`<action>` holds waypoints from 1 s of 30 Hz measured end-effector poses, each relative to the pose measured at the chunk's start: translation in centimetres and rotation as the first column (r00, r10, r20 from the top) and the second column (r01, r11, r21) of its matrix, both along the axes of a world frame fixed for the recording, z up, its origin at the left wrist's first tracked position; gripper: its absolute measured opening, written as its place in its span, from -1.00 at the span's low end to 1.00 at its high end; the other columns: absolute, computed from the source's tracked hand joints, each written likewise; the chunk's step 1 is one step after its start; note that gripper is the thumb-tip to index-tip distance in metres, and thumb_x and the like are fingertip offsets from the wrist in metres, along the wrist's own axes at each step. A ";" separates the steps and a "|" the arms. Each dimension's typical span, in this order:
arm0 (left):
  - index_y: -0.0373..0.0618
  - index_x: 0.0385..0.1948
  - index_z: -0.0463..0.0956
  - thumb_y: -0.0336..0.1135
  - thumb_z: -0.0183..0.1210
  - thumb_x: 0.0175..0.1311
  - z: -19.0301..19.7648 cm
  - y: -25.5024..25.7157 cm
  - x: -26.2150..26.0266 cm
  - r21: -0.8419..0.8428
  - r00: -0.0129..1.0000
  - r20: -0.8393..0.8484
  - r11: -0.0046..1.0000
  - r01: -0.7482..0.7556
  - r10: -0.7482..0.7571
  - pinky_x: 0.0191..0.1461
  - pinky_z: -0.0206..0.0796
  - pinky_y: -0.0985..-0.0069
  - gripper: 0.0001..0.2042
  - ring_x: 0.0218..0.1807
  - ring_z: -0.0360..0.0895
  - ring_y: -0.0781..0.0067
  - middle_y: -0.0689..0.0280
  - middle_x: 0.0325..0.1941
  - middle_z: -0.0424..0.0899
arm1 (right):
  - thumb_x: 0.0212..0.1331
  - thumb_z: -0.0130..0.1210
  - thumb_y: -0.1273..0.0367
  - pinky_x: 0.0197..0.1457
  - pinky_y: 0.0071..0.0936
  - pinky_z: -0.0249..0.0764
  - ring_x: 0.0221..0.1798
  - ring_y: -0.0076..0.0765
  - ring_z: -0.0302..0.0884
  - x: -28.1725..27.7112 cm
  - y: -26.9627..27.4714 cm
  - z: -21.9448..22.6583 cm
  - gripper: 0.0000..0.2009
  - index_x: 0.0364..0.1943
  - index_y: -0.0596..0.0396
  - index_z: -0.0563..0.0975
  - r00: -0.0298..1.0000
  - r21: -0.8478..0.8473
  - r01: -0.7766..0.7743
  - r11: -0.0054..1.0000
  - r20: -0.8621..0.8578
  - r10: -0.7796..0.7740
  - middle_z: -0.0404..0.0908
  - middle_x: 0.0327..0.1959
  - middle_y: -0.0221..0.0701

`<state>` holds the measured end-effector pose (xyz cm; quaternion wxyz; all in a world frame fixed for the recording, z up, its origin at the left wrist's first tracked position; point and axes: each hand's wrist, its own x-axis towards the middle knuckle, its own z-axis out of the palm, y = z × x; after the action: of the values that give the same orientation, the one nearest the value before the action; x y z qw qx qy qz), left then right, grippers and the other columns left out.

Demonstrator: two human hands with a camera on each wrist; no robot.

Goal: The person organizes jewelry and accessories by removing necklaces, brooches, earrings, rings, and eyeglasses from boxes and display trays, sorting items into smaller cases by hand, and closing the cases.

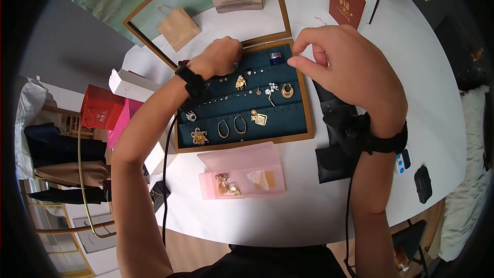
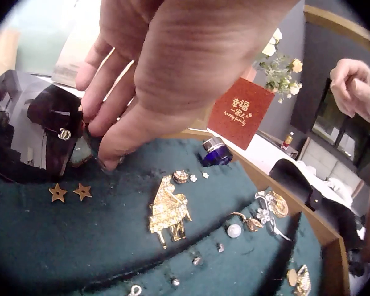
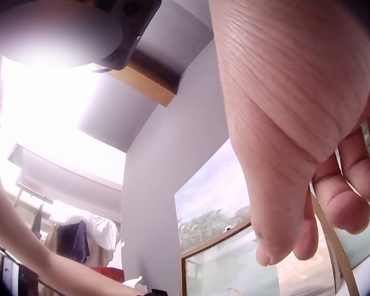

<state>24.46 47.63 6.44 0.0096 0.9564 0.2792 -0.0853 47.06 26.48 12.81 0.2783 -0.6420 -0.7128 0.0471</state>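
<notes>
In the left wrist view, my left hand (image 2: 166, 68) has its thumb and fingers around the edge of dark sunglasses (image 2: 24, 135), at the back left of a green-lined jewelry box (image 1: 309, 118). From the head view this hand (image 1: 218, 56) hides what it grips. Above the box's right edge hovers my right hand (image 1: 350, 62), fingers loosely bent, nothing between them. The lining holds a gold brooch (image 1: 240, 83), a blue ring (image 1: 276, 58), two hoops (image 1: 240, 123), a gold pendant (image 1: 259, 118) and a flower brooch (image 1: 199, 136). Two star studs (image 2: 82, 192) lie beside the sunglasses.
The box's glass lid (image 1: 284, 5) stands raised behind. In front lies an open pink case (image 1: 242, 195) with jewelry inside. A black pouch (image 1: 334, 164) is at the right, a red book (image 1: 347, 2) at the back right. A white box (image 1: 134, 86) and red bag (image 1: 102, 108) stand left.
</notes>
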 end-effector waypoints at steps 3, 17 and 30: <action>-0.19 -0.49 0.65 -0.53 0.23 -0.17 0.4 0.4 0.1 -0.049 1.000 0.000 0.999 0.010 -0.010 -0.07 0.53 0.24 -0.86 -0.18 0.68 0.00 0.08 -0.37 0.72 | 0.17 0.28 0.25 -0.37 -0.33 0.29 -0.48 -0.32 0.35 0.0 0.4 -1.0 -0.82 -0.30 0.03 0.64 0.994 0.142 -0.069 0.987 -0.078 0.081 0.38 -0.65 -0.44; -0.26 -0.39 0.62 -0.53 0.37 0.03 8.9 -6.1 -0.2 -0.342 0.894 0.423 0.940 0.007 0.148 -0.18 0.47 0.58 -0.87 -0.32 0.63 0.53 0.33 -0.43 0.69 | 0.15 0.27 0.23 -0.18 -0.26 0.47 -0.25 -0.21 0.55 -0.9 0.4 0.4 -0.82 -0.29 0.01 0.63 0.999 0.018 -0.038 0.999 -0.028 0.038 0.58 -0.45 -0.37; -0.36 -0.01 0.60 -0.61 0.28 0.25 10.0 -16.6 -6.8 -0.615 0.413 0.752 0.771 0.163 0.513 -0.06 0.38 0.68 -0.73 -0.16 0.53 0.68 0.35 -0.18 0.64 | -0.03 0.38 0.49 -0.43 -0.62 0.31 -0.51 -0.58 0.33 -7.6 -0.6 2.5 -0.64 -0.07 -0.04 0.67 0.827 0.462 -0.374 0.805 -0.226 0.514 0.54 -0.41 -0.51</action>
<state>17.64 31.05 16.40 0.4700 0.7545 0.2926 0.3524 39.46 25.86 15.27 0.5024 -0.3655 -0.7799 0.0763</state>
